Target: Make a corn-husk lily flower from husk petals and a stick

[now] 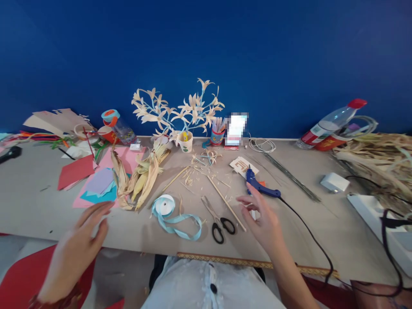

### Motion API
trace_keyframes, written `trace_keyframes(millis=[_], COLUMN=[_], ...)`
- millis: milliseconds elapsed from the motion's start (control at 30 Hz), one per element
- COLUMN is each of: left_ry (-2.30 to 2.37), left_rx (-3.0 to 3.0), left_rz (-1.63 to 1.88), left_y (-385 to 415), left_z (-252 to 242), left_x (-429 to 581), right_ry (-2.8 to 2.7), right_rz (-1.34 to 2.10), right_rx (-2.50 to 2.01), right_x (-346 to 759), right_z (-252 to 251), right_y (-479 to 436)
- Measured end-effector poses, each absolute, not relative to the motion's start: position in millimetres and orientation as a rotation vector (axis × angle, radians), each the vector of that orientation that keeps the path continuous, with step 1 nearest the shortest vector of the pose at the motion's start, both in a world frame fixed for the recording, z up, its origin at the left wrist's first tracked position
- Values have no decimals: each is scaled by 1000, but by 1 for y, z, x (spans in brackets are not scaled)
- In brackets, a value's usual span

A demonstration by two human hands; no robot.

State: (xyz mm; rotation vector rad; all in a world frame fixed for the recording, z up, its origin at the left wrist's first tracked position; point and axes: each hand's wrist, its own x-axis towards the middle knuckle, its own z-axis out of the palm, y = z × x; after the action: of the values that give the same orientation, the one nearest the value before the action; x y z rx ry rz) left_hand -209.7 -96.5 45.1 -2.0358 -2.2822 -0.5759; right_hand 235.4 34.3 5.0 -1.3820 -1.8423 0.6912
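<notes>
The right hand (264, 216) reaches over the table (28, 201) with its fingers loosely spread and apart, and the blue glue gun (252, 175) lies just beyond its fingertips, nozzle pointing toward the wall. The forefinger overlaps the near part of the gun in this view, so whether they touch cannot be told. The gun's black cord (309, 231) runs to the right of that hand and down toward the table's near edge. A small white piece (255, 214) shows beside the right fingers, partly hidden by them. The left hand (77, 242) is slightly blurred, its thumb apart from the curved fingers and nothing visible in its grasp; it is well apart from the gun, near the close edge of the pink paper (83, 199) and the blue paper (102, 195). Dried corn husks (141, 182) lie just past its fingertips, to the right. Between the two hands are a roll of light blue ribbon (165, 205), its loose end looping toward the black-handled scissors (216, 218), and a thin stick (227, 203) slanting between the scissors and the right hand.
</notes>
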Motion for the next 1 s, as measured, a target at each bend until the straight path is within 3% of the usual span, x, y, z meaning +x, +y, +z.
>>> trace_keyframes(millis=[100,233,333,500,700,867,1000], left_ry=[-2032,-1733,-1702,-1644,-1542,-1627,-1872], left_rx=[-2326,-2846,-2918,-3000,-3390,-3394,-2932], left_rz=[-691,-531,-347,-273,-371,-619,-1302], left_y=[-41,25,56,73,56,44,44], left_z=[47,34,17,10,51,71,62], left_x=[-159,-83,-49,-39,-34,-31,-43], right_ry=[-1839,-1863,-1886,-1902,-2216,-2191,-1750], right_rz=[689,695,658,678,608,835,1324], right_rx=[-1392,-1398,-1392,-1331,-1106,-1077,-1115], right_x=[238,244,250,245,197,175,178], right_z=[6,4,2,3,26,32,25], right_y=[30,21,16,14,25,31,26])
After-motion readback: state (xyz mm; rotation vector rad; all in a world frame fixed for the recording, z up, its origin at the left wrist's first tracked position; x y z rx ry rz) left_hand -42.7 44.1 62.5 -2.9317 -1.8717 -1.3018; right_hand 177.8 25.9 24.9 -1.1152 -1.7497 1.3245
